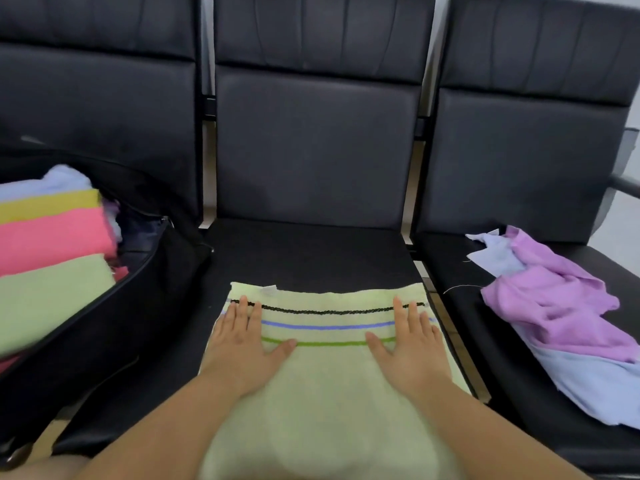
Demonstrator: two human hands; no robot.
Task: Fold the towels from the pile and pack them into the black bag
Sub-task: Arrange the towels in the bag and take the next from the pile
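Your black bag (104, 327) holds folded towels (52, 261). Your left hand (242, 344) and right hand (412, 344) press flat, fingers straight, on the pale green striped towel (329, 382).

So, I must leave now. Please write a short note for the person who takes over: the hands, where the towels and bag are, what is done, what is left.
Left hand and right hand: both flat, fingers straight, pressing the light green striped towel on the middle seat.
Black bag: open on the left seat, with folded towels inside (green, pink, yellow, pale blue).
Pile: purple and pale blue towels, unfolded, on the right seat.
Done: several towels packed.
Left: fold the striped towel, pack it, then the pile.
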